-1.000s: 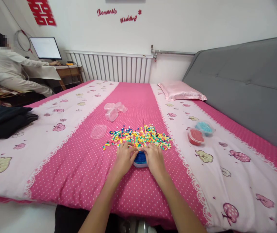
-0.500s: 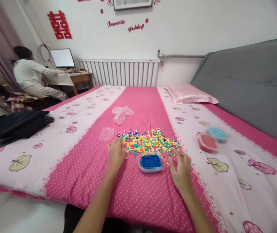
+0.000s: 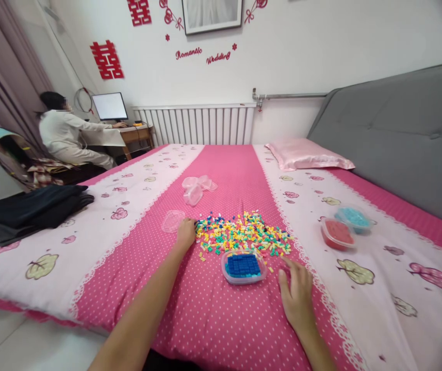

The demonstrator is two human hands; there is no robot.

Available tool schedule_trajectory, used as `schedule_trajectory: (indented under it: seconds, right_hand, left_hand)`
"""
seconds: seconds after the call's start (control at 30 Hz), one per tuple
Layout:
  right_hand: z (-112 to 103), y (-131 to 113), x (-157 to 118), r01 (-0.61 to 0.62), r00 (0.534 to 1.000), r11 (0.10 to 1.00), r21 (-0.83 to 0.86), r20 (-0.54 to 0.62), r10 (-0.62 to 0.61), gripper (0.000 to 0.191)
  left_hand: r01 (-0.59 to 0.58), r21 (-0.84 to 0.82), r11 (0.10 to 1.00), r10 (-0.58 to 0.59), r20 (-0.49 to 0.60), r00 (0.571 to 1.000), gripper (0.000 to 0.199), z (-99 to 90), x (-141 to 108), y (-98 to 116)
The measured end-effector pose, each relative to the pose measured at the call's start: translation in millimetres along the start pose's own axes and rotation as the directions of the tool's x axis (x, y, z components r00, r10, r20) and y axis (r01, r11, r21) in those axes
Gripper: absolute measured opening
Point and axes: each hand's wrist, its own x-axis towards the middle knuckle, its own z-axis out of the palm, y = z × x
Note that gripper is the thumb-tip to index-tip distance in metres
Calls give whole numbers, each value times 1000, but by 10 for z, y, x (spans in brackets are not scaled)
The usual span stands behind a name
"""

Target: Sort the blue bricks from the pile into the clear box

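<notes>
A loose pile of small coloured building bricks (image 3: 240,234) lies on the pink dotted bedspread. At the pile's left edge is my left hand (image 3: 186,236), its fingers curled together by some dark blue bricks; whatever they pinch is hidden. Just beyond that hand, a clear lid (image 3: 173,221) lies flat. My right hand (image 3: 297,291) rests low over the bedspread, right of the pile, with thumb and forefinger apart and nothing visible in it. Between my hands, in front of the pile, stands a clear plastic tub (image 3: 244,281) holding blue bricks (image 3: 244,264) in neat rows.
Two tubs, one with red contents (image 3: 337,234) and one with light blue (image 3: 354,219), stand to the right. Several clear lids (image 3: 195,189) lie beyond the pile. Dark folded clothes (image 3: 31,211) are at left. A person (image 3: 69,129) sits at a desk with a monitor.
The view has tilted up slightly. My left hand has shifted left against the pile's edge and the clear lid. My right hand has drawn back from the bricks toward me.
</notes>
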Motion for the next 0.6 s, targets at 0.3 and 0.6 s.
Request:
schedule_trajectory:
  seconds: [0.3,0.6]
  right_hand:
    - [24,48,-15,-7,1000,1000,0,-5,7,39]
    - [18,58,-7,1,1000,1000,-8,17,-1,37]
  left_hand:
    - [92,-51,994,-85,122,989,36,-131,129,-124]
    - [165,-106,981,-145,173,974,38,-225,115,-182]
